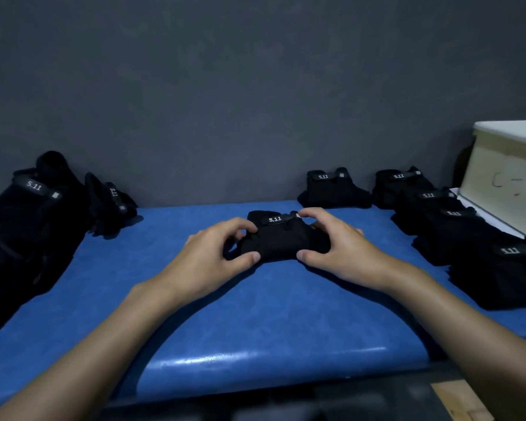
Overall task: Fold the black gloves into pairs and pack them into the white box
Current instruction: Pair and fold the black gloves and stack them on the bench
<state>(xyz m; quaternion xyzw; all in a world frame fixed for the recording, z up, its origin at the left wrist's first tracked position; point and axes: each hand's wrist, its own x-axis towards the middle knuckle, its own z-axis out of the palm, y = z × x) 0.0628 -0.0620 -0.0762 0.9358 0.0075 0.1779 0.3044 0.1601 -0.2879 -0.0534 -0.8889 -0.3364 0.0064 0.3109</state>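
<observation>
Folded black glove pair (275, 238) at frame centre on blue tabletop (255, 314), gripped by left hand (213, 253) and right hand (337, 247); white box (504, 174) at right edge.

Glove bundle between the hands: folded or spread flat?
Folded: the glove bundle is a compact block, strap on top, left hand and right hand gripping its ends.

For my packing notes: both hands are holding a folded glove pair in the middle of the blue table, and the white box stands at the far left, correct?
Not quite: the head view shows the white box at the far right. Both hands, left hand and right hand, do hold the folded pair mid-table.
</observation>
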